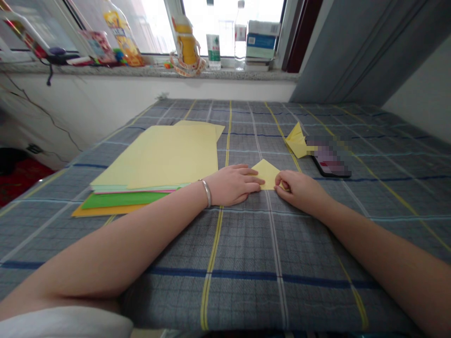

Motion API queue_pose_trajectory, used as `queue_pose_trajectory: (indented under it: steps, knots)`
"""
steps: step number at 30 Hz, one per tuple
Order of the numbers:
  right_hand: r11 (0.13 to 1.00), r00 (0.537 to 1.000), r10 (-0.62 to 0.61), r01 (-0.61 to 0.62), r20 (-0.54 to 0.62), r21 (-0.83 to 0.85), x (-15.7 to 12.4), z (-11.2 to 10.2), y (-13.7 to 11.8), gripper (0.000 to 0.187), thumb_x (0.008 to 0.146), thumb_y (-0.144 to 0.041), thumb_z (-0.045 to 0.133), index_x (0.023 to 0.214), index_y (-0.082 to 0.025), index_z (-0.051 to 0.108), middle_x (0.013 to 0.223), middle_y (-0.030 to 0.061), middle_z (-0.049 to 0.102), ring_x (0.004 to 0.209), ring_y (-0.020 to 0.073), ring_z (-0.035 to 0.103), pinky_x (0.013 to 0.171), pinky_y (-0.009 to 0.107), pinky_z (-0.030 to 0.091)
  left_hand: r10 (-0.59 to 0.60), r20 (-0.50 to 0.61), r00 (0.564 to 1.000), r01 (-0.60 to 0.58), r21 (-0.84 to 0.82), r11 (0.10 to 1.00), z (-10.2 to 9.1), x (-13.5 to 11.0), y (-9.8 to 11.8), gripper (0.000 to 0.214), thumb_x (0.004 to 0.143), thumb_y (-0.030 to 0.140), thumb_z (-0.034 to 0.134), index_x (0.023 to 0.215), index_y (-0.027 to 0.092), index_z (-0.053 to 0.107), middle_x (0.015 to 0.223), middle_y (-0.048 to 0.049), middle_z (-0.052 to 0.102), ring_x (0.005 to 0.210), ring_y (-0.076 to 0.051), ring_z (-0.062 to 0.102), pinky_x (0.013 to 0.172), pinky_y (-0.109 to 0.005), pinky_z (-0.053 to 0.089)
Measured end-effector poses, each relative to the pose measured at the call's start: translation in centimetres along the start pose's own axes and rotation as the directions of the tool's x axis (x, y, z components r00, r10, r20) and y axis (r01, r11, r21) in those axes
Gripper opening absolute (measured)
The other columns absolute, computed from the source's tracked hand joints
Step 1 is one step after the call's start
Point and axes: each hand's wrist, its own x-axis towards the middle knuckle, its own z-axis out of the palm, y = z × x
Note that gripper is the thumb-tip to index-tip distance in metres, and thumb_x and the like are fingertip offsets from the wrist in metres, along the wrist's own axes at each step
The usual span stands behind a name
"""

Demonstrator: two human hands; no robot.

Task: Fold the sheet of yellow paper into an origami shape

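Observation:
A small folded yellow paper (267, 172) lies on the grey checked cloth (246, 253) in the middle. My left hand (232, 184) rests flat beside it, fingers together and pressing down on its left edge. A silver bangle (206, 192) circles that wrist. My right hand (299, 187) is curled, its fingertips pinching the paper's lower right corner.
A stack of coloured paper sheets (155, 164), yellow on top with green and orange below, lies to the left. Another folded yellow piece (297, 141) sits behind, next to a phone (329, 157). Bottles (213, 44) and boxes (261, 42) line the windowsill.

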Motion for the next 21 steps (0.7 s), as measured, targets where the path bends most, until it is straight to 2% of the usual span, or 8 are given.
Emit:
queue_pose_trajectory:
  steps: [3, 10, 17, 21]
  knots:
    - [1.0, 1.0, 0.011, -0.011, 0.004, 0.002, 0.0, -0.1, -0.1, 0.011, 0.085, -0.031, 0.049, 0.085, -0.022, 0.056, 0.079, 0.0037, 0.062, 0.07, 0.0181, 0.053, 0.062, 0.03, 0.036, -0.005, 0.014, 1.0, 0.004, 0.041, 0.999, -0.4, -0.4, -0.1, 0.031, 0.09, 0.02, 0.047, 0.118, 0.022, 0.06, 0.135, -0.0025, 0.057, 0.128, -0.025, 0.047, 0.112, -0.046, 0.029]
    - [0.999, 0.999, 0.033, -0.033, 0.02, 0.007, 0.0, -0.2, -0.3, 0.011, 0.085, -0.03, 0.05, 0.084, -0.021, 0.055, 0.077, 0.0029, 0.06, 0.069, 0.0173, 0.052, 0.061, 0.029, 0.033, -0.017, 0.048, 0.999, 0.014, 0.069, 0.998, -1.1, -1.0, -0.4, 0.028, 0.089, 0.023, 0.051, 0.114, 0.025, 0.063, 0.132, -0.0007, 0.059, 0.126, -0.025, 0.048, 0.112, -0.045, 0.027]
    - [0.999, 0.999, 0.035, -0.035, 0.016, 0.031, -0.1, -0.3, -0.2, 0.009, 0.084, -0.029, 0.05, 0.084, -0.021, 0.056, 0.076, 0.0018, 0.059, 0.068, 0.0167, 0.051, 0.061, 0.029, 0.032, -0.103, 0.134, 0.986, 0.093, 0.074, 0.993, -2.1, -1.5, -0.3, 0.027, 0.092, 0.018, 0.048, 0.113, 0.023, 0.063, 0.127, -0.0021, 0.061, 0.115, -0.022, 0.055, 0.1, -0.036, 0.04]
    - [0.998, 0.999, 0.044, -0.045, 0.025, 0.04, -0.1, -0.2, -0.1, 0.01, 0.084, -0.03, 0.05, 0.085, -0.021, 0.056, 0.077, 0.0019, 0.059, 0.069, 0.017, 0.051, 0.061, 0.029, 0.033, -0.103, 0.115, 0.988, 0.092, 0.097, 0.991, -2.2, -2.2, -0.5, 0.024, 0.095, 0.022, 0.047, 0.11, 0.024, 0.065, 0.123, -0.0017, 0.063, 0.113, -0.022, 0.055, 0.1, -0.036, 0.039]
